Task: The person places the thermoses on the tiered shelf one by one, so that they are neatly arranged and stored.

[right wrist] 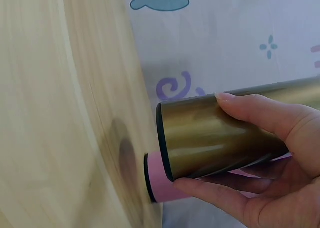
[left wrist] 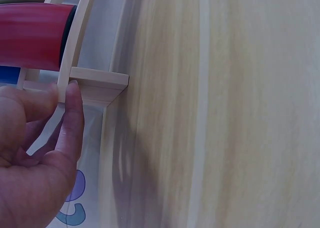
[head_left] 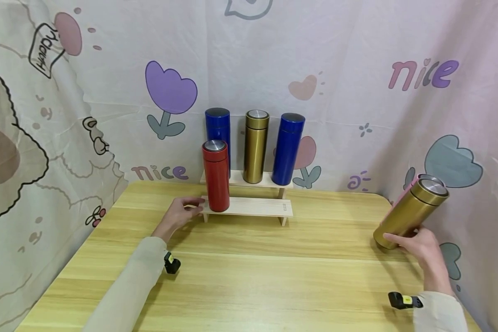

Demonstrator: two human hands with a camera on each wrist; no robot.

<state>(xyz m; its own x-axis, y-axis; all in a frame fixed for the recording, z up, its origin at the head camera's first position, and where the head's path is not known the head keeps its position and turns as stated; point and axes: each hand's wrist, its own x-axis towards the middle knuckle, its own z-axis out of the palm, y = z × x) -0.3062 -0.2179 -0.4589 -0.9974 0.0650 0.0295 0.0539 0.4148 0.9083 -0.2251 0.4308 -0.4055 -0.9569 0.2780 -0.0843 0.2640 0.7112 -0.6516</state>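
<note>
At the right, my right hand (head_left: 422, 248) grips a gold thermos (head_left: 411, 214) around its lower part. The thermos tilts with its silver lid to the upper right, and the right wrist view shows its dark base clear of the table. Just behind it is a pink thermos (right wrist: 164, 180), mostly hidden. My left hand (head_left: 177, 216) pinches the left end of the lower tier of a two-tier wooden stand (head_left: 257, 206) between thumb and fingers. Right beside those fingers, a red thermos (head_left: 217, 177) stands upright on that tier.
Along the upper tier (head_left: 237, 175) stand a blue thermos (head_left: 217, 121), another gold thermos (head_left: 255, 150) and a second blue thermos (head_left: 288, 150). The wooden table (head_left: 249, 281) reaches back to a patterned cloth (head_left: 348, 69), which also hangs along both sides.
</note>
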